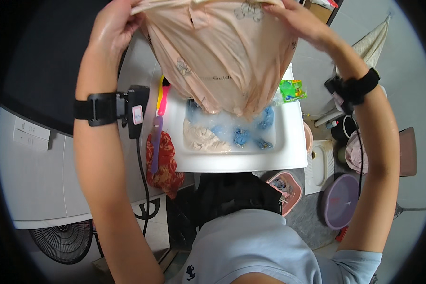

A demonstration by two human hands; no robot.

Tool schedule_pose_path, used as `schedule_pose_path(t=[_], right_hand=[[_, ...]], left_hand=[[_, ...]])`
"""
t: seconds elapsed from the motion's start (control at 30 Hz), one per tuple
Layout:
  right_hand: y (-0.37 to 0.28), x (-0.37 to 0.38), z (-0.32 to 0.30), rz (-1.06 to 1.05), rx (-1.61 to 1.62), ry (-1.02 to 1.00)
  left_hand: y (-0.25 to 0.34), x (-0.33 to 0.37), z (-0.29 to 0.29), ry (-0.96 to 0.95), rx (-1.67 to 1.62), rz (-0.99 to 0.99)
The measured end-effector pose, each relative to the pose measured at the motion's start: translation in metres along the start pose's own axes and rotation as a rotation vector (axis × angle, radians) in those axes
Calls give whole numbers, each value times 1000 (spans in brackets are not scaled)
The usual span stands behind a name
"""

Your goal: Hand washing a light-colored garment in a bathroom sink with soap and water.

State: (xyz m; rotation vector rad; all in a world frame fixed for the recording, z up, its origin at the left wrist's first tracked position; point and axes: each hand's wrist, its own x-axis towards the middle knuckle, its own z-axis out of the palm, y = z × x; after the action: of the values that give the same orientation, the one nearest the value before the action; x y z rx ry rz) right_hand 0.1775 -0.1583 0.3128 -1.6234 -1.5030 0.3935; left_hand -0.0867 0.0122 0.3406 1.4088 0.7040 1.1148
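Observation:
A wet, peach-coloured garment (217, 57) with small printed drawings hangs spread out above the sink. My left hand (114, 26) is closed on its upper left edge, and my right hand (303, 21) grips the upper right edge. The garment's lower end reaches down to the cloudy water in the white sink (236, 164) and hides the far part of the basin. In that water lie blue cloth (241, 136) and cream cloth (204, 138). Black straps with small devices are on both my forearms.
Left of the sink are a red patterned cloth (163, 163), a purple-handled brush (156, 142) and a pink-handled one (163, 100). A green packet (291, 90) rests on the right rim. Below stand a pink basket (296, 194), a purple basin (338, 202) and a squat toilet (321, 165).

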Motion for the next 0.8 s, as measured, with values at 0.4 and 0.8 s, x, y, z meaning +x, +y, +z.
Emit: schedule_pose_path(t=[0.4,0.8], right_hand=[[-18,2,-23,-177,-383,-60],[-27,2,-18,105,-62,-36]], left_hand=[[23,-5,3,30,-118,9],[29,-20,29,-143,-173,-116]])
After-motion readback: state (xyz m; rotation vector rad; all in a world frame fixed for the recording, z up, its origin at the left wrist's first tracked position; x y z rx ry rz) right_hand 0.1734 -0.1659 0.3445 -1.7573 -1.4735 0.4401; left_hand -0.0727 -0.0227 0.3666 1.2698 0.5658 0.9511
